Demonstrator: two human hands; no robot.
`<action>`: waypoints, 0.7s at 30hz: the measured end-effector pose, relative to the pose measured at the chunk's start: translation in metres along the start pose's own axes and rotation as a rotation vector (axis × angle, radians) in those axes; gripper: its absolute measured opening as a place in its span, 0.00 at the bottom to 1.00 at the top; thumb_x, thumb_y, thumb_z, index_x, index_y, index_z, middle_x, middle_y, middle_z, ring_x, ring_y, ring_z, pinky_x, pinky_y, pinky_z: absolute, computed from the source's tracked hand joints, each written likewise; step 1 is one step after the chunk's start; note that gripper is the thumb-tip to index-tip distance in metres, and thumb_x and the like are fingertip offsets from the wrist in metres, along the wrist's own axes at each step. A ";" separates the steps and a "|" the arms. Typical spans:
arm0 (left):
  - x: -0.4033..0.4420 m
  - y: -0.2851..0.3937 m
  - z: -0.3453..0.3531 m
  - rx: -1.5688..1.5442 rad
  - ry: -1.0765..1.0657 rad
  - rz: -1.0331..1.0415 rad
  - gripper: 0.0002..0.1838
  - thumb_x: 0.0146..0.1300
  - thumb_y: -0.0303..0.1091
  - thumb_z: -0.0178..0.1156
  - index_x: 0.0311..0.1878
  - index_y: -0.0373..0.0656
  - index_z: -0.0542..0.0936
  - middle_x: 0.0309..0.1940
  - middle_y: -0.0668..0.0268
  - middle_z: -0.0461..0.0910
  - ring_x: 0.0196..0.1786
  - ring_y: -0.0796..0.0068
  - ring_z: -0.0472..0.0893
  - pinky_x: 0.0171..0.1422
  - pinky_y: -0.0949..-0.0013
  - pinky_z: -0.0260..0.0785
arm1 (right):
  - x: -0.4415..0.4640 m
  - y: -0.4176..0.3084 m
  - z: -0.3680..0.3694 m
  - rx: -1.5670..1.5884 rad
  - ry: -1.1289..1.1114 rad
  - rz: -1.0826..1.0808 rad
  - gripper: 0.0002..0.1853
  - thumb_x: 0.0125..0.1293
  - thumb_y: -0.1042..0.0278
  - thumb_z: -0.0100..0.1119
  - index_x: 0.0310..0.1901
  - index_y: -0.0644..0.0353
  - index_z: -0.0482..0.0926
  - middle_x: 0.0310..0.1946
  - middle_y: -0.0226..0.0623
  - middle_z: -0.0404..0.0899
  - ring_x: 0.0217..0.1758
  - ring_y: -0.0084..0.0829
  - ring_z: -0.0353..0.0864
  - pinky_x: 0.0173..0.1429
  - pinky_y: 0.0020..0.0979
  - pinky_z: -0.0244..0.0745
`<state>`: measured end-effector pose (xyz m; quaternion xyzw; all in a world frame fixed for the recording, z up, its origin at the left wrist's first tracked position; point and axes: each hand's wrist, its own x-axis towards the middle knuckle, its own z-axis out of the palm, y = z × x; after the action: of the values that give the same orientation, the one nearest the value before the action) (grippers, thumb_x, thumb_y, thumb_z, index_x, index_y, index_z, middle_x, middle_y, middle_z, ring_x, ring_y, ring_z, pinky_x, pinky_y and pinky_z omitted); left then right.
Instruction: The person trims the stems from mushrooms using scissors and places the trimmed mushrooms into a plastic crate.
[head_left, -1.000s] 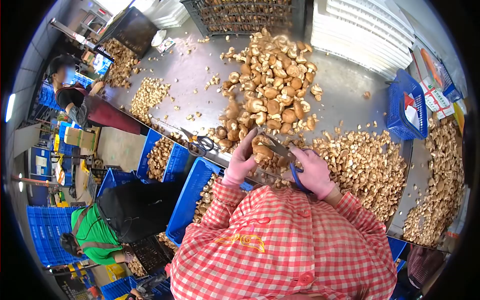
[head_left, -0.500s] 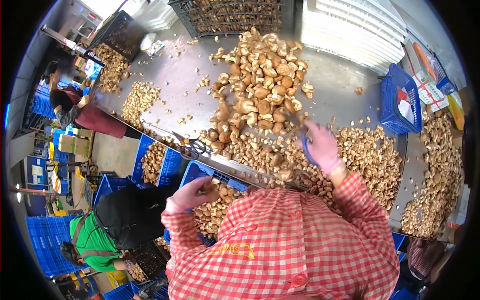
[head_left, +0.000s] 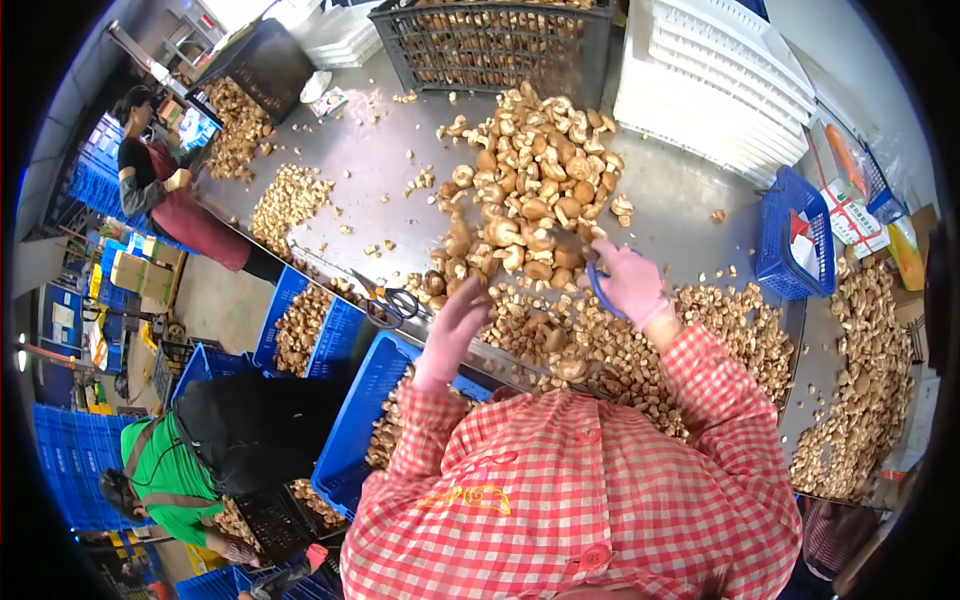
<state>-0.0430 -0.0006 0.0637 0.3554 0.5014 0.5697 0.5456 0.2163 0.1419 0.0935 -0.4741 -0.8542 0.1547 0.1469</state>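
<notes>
In a pink glove, my right hand grips scissors by their blue handle loops; the blades look blurred against the mushrooms. My left hand, also gloved in pink, reaches over the table edge with fingers stretched toward the near side of the pile and nothing visible in them. Whole brown mushrooms with stems are heaped in front of both hands. Smaller cut stems spread around and beyond my right hand. Below my left forearm stands a blue crate holding mushrooms, partly hidden by my sleeve.
A second pair of scissors lies at the table edge. Behind the pile stand a black crate of mushrooms and stacked white trays. A blue basket sits right. Two co-workers, one in a green shirt, are at left.
My left hand has moved from above the blue crate up and right to the pile's near edge. My right hand stays near the same spot with the scissors.
</notes>
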 end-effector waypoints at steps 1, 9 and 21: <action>0.007 0.005 0.016 -0.182 0.068 -0.036 0.31 0.67 0.29 0.59 0.71 0.34 0.62 0.65 0.52 0.70 0.63 0.64 0.74 0.64 0.63 0.71 | -0.013 -0.006 0.002 0.027 0.039 -0.061 0.26 0.59 0.40 0.63 0.51 0.50 0.76 0.28 0.40 0.81 0.29 0.41 0.83 0.34 0.39 0.77; 0.053 -0.043 0.026 0.909 0.093 0.524 0.24 0.56 0.24 0.62 0.59 0.35 0.75 0.57 0.53 0.78 0.58 0.59 0.78 0.60 0.65 0.72 | -0.089 -0.028 0.037 0.339 -0.123 0.053 0.29 0.57 0.40 0.66 0.53 0.49 0.74 0.37 0.42 0.84 0.36 0.48 0.83 0.37 0.41 0.76; 0.092 -0.064 0.048 1.280 -0.104 0.447 0.13 0.55 0.31 0.61 0.45 0.45 0.79 0.36 0.52 0.77 0.39 0.49 0.78 0.44 0.52 0.72 | -0.107 0.002 0.028 0.341 -0.084 0.397 0.31 0.54 0.42 0.70 0.55 0.52 0.77 0.34 0.41 0.84 0.37 0.45 0.85 0.43 0.37 0.79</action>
<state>0.0054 0.0917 0.0013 0.7301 0.6277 0.2419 0.1202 0.2614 0.0476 0.0556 -0.5940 -0.7115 0.3416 0.1559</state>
